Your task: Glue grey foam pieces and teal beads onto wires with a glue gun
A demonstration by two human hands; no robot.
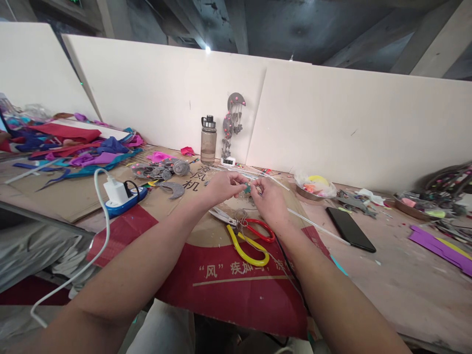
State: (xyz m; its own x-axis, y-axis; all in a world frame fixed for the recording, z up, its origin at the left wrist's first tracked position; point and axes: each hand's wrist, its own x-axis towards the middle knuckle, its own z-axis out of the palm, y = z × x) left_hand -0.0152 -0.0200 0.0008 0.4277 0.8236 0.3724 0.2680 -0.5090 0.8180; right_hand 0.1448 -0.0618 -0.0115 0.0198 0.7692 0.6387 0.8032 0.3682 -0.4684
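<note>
My left hand [225, 189] and my right hand [271, 197] meet over the cardboard, fingertips nearly touching. Between them is a small green piece [247, 188], pinched from both sides; its exact shape is too small to tell. Just below my hands lie scissors with yellow handles [249, 250] and a red-handled tool [262, 230], its working end partly covered. Thin grey yarn [242, 219] is tangled over them and trails toward my right forearm. A grey felt crescent [172, 190] rests left of my left hand, near a pile of grey pieces with pink dots [157, 169].
A water bottle [208, 142] and a small digital clock [228, 161] stand by the white partition, where a grey moon hanging [236, 102] is fixed. A phone [349, 229] and a bowl [311, 194] lie right. Leftward are a blue power strip [123, 205] and coloured fabric [92, 157].
</note>
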